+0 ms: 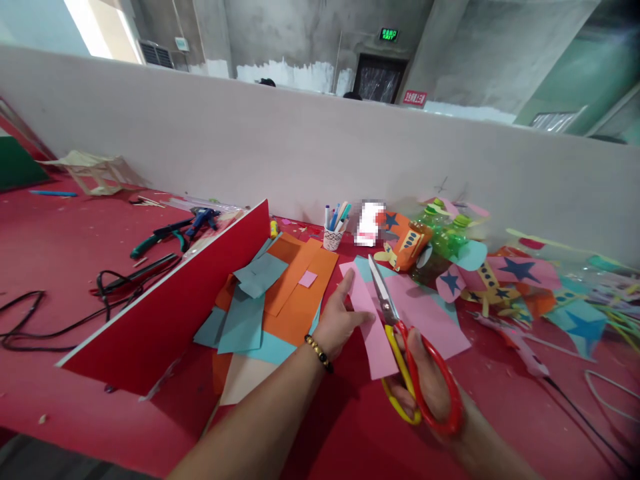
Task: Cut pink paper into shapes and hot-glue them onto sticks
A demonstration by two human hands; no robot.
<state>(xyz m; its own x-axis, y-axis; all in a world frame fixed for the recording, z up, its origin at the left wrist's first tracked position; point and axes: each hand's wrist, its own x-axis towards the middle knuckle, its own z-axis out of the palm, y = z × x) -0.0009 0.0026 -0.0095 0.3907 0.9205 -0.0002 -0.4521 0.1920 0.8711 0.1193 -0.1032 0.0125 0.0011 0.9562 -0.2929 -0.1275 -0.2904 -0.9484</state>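
My left hand (343, 320), with a beaded bracelet at the wrist, holds a strip of pink paper (369, 333) between thumb and fingers. In my right hand (427, 380) is a pair of scissors (386, 303) with one red and one yellow handle loop. Its blades point away from me along the strip's right edge and look nearly closed. Behind and to the right of the blades lies a larger pink sheet (430, 313), partly over blue paper. Left of my left hand, orange paper (300, 307) and blue paper pieces (243, 323) overlap in a pile.
An upright red board (185, 300) divides the table on the left; pliers (160, 233) and black cable lie beyond it. A pen cup (332, 237) stands near the white partition (300, 153). To the right are paper-decorated bottles (445, 233) and a pink glue gun (520, 343) with its cord.
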